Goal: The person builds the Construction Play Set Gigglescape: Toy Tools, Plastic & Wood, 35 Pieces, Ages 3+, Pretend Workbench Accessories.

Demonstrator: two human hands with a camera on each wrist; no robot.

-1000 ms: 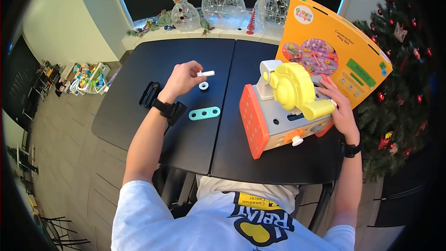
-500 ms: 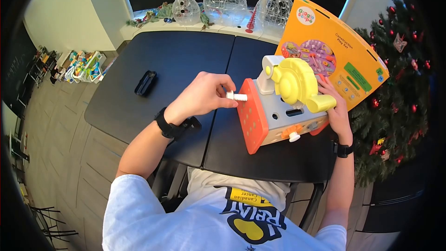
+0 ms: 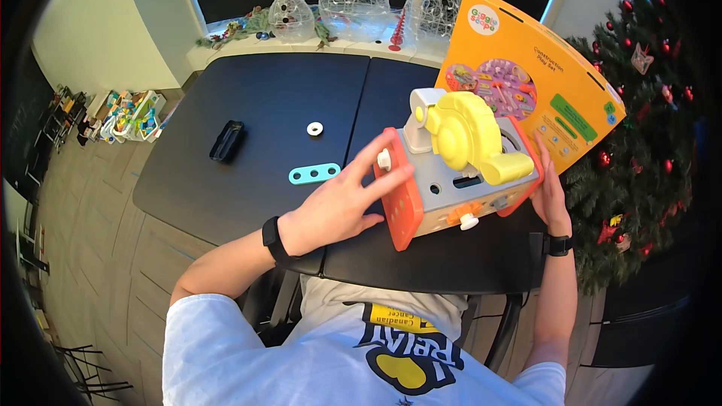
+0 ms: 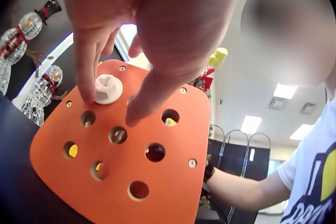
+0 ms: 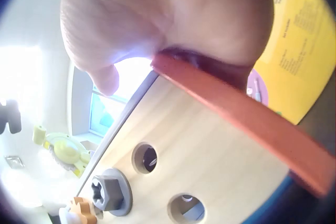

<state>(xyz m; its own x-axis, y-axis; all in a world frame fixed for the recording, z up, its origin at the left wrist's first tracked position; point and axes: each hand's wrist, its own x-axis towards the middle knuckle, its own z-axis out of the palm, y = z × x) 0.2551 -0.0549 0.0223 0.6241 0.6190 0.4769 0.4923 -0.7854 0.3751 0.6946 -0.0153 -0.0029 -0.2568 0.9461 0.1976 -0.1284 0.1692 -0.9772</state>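
Both hands at the toy workbench (image 3: 421,171), which means support at either end. Left hand (image 3: 327,207) open, fingers long and slightly spread, straddling the white bolt head (image 4: 109,88) in the orange-red end panel (image 3: 402,214); can't tell whether actually touching it, but no visible pinch. Right hand (image 3: 550,192) open too, braced against the opposite end panel (image 5: 236,109), palm over its edge, not wrapped round anything.

Looks like stiff wood and hard plastic, probably steady enough, nothing fragile. Best held by the two end panels, low down. For the bolt, go for the rim of the head: likely light, maybe a bit slick.

Watch the yellow saw-shaped piece (image 3: 462,135) sticking up between the hands. Tight beyond the right fingers, with the orange box (image 3: 466,49) right there. More room out past the left hand, apart from the teal three-hole strip (image 3: 323,173) and white ring (image 3: 310,133).
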